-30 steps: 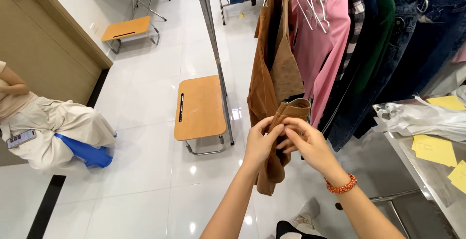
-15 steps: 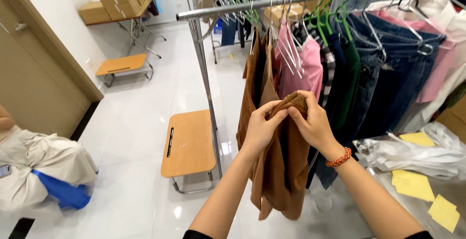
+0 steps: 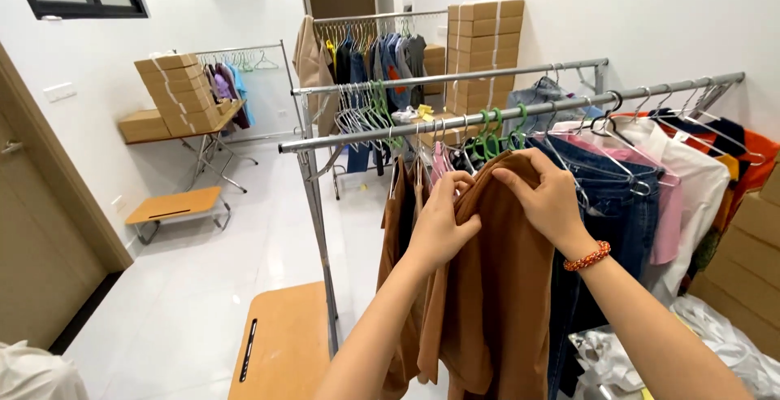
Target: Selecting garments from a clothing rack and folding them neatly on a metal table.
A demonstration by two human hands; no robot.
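Note:
My left hand [image 3: 439, 225] and my right hand [image 3: 546, 197] both grip the top of a brown garment [image 3: 496, 302] that hangs down in front of me. I hold it up just below the metal rail of the nearest clothes rack [image 3: 455, 119]. A red bead bracelet [image 3: 587, 256] sits on my right wrist. More brown clothes [image 3: 396, 229] hang on the rail to the left of my hands. Jeans [image 3: 621, 213], a pink top and a white shirt hang to the right.
A low wooden stool [image 3: 280, 351] stands by the rack's post. A second stool [image 3: 175, 205] is at the left wall under a table with cardboard boxes [image 3: 166, 83]. Two further racks [image 3: 366, 46] and stacked boxes [image 3: 483, 38] are behind. Plastic bags [image 3: 723, 351] lie lower right.
Both hands have lifted the brown garment from low in front of the rack up to the rail. My view has tilted up from the floor to the room.

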